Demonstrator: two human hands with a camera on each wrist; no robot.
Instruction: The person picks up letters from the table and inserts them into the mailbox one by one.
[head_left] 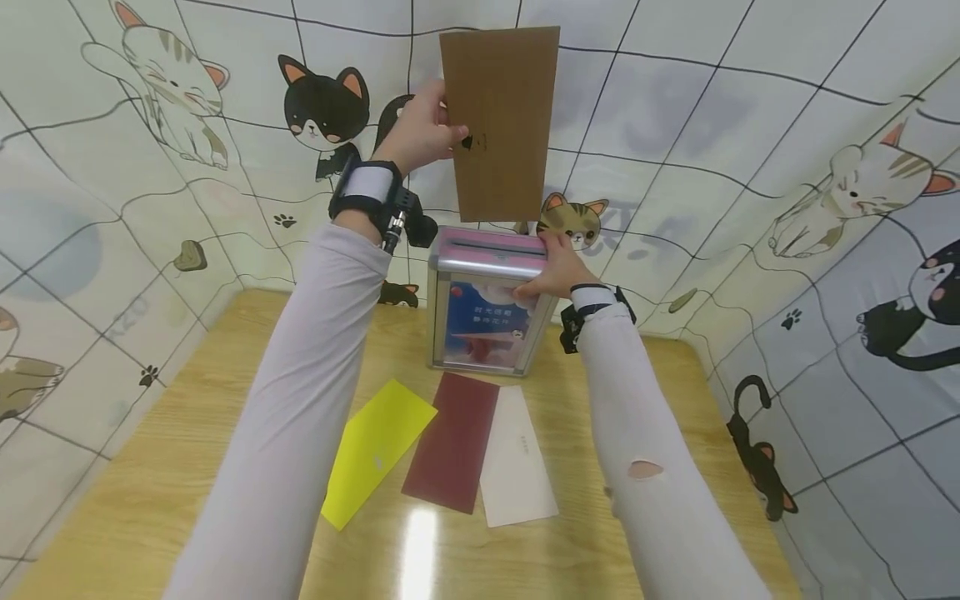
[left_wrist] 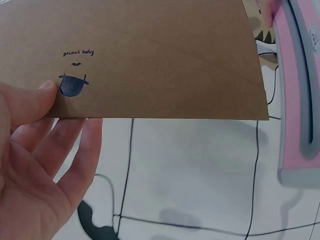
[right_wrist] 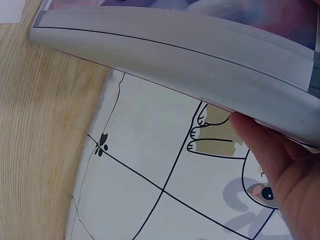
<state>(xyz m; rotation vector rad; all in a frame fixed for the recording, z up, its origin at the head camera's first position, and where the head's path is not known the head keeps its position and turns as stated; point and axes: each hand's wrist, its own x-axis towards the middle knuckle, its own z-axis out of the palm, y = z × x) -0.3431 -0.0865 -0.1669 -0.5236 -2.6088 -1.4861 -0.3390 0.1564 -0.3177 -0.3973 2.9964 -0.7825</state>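
Observation:
A brown kraft envelope [head_left: 504, 125], printed with a small hat and moustache, hangs upright above the box. My left hand [head_left: 422, 133] pinches its left edge, thumb on the printed face and fingers behind, as the left wrist view also shows. Below stands a slotted box [head_left: 491, 265] with a pink top, silver frame and blue picture front. Its long slot [left_wrist: 300, 75] is apart from the envelope's lower edge. My right hand [head_left: 558, 268] grips the box's upper right corner, thumb toward the front. In the right wrist view, part of that hand [right_wrist: 285, 175] touches the silver side.
On the wooden table [head_left: 247, 400] before the box lie a yellow envelope [head_left: 378, 450], a maroon envelope [head_left: 453, 442] and a white envelope [head_left: 517, 458], the maroon one between the others. A cat-patterned sheet [head_left: 675, 108] rises behind and on both sides.

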